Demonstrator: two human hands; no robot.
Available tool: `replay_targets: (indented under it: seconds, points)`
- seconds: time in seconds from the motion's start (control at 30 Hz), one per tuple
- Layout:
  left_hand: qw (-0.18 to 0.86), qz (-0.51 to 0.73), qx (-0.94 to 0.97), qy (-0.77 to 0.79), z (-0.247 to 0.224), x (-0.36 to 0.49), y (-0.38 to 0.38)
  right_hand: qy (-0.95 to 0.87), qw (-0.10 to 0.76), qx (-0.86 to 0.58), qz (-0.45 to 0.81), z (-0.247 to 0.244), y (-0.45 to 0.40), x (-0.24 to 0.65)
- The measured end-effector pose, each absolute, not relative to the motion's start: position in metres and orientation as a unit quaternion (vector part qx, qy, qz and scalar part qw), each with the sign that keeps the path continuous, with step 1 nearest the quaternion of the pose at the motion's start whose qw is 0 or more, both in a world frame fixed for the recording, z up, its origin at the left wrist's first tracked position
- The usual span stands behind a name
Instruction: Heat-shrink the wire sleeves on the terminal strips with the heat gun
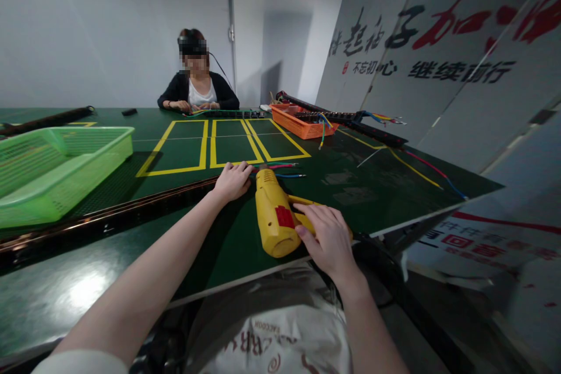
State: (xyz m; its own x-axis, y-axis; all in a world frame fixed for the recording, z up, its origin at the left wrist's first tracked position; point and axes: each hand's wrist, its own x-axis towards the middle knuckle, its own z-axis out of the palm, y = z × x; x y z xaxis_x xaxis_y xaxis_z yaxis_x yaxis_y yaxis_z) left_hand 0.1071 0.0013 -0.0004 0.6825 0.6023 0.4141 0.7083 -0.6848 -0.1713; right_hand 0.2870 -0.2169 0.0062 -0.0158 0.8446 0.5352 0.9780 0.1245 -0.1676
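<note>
A yellow heat gun (272, 210) with a red patch lies on the green table near its front edge, nozzle pointing away from me. My right hand (325, 235) is wrapped round its handle on the right. Just left of the nozzle, my left hand (234, 180) is closed over the end of a long dark bar (144, 205). Red, green and blue wires (287, 170) come out past the fingers, behind the nozzle. The underside of my left hand is hidden.
A green basket (94, 152) stands at the left. Yellow tape outlines (204, 143) mark the table. An orange basket (302, 127) holds dark wired bars at the back right. Across the table sits a person (201, 90) with hands at another wired strip (232, 114).
</note>
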Motion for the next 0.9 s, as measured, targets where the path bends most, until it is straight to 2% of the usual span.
replay_targets:
  seconds: [0.23, 0.47, 0.7, 0.9]
  points:
    - [0.170, -0.155, -0.901, -0.367, 0.000, 0.108, 0.001, -0.755, 0.200, -0.623, -0.036, 0.027, -0.211, 0.277]
    - [0.185, -0.158, -0.900, -0.362, 0.001, 0.108, -0.001, -0.775, 0.189, -0.603, 0.007, 0.030, -0.208, 0.285]
    - [0.162, -0.163, -0.901, -0.369, 0.002, 0.109, -0.001, -0.735, 0.183, -0.652, -0.022, 0.028, -0.206, 0.309]
    - [0.101, -0.191, -0.899, -0.382, 0.005, 0.110, 0.000, -0.688, 0.161, -0.704, -0.069, 0.026, -0.206, 0.325]
